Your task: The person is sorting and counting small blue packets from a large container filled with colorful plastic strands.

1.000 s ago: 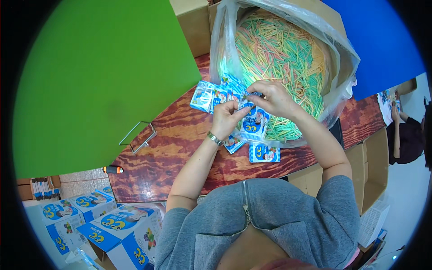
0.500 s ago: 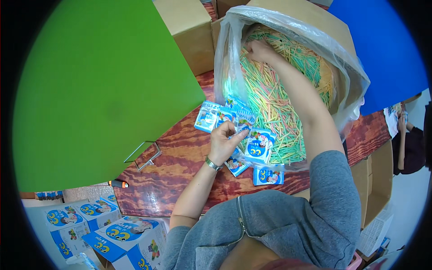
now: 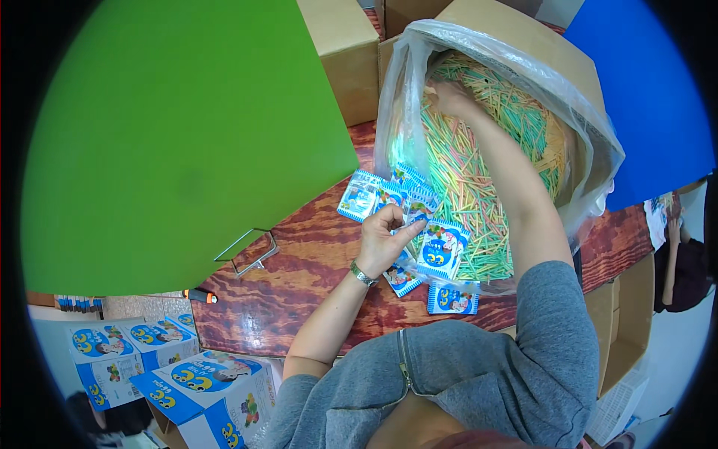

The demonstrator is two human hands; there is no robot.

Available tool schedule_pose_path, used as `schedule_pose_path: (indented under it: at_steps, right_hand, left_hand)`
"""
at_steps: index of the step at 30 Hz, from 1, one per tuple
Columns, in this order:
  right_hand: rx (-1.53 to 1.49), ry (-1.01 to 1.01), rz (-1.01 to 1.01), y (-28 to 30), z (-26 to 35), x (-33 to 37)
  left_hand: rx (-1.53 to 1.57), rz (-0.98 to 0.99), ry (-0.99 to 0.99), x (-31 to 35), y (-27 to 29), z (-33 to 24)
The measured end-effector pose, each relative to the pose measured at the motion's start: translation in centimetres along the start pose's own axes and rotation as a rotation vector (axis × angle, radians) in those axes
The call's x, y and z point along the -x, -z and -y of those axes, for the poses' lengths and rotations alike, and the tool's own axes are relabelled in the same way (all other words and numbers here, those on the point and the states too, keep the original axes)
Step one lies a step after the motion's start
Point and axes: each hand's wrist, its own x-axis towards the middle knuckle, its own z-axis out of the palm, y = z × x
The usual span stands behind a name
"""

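Note:
My left hand (image 3: 384, 243), with a metal-band watch at its wrist, pinches a small blue-and-white candy packet (image 3: 443, 251) between thumb and fingers. Several similar packets lie around it, one of them a packet (image 3: 359, 194) just beyond the knuckles and another a packet (image 3: 453, 299) nearer my body. My right hand (image 3: 451, 99) reaches to the far left of a big heap of thin pastel candy sticks (image 3: 467, 179). Its fingers are blurred and partly hidden, so their grip does not show. The heap sits in a clear plastic liner (image 3: 402, 97) inside a tipped cardboard box (image 3: 516, 34).
A large green panel (image 3: 179, 142) covers the left; a blue panel (image 3: 643, 97) stands far right. Printed cartons (image 3: 206, 382) stand at lower left, near an orange-and-black tool (image 3: 200, 296). A wire stand (image 3: 254, 254) is on the red wood-patterned table (image 3: 314, 224). Another person (image 3: 684, 269) is at right.
The view has shifted, so the table scene sits slightly further right and lower. My left hand keeps its pinch. My right hand stays among the sticks at the heap's far side and is now more blurred.

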Motion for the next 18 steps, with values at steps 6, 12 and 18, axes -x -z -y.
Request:
schedule_pose_path:
  at_steps: [6,12,18]
  right_hand:
    - [-0.410,0.043,-0.134,2.2,-2.9,4.1]
    - [-1.430,0.021,0.511,2.3,-4.1,14.6]
    - [-1.696,0.003,0.819,-0.7,-1.1,21.5]
  left_hand:
    - [0.074,-0.078,-0.012,0.4,-0.9,0.1]
    - [0.411,-0.112,0.006,-1.8,-2.1,-5.8]
    - [0.554,0.213,-0.016,-5.1,-3.3,-4.8]
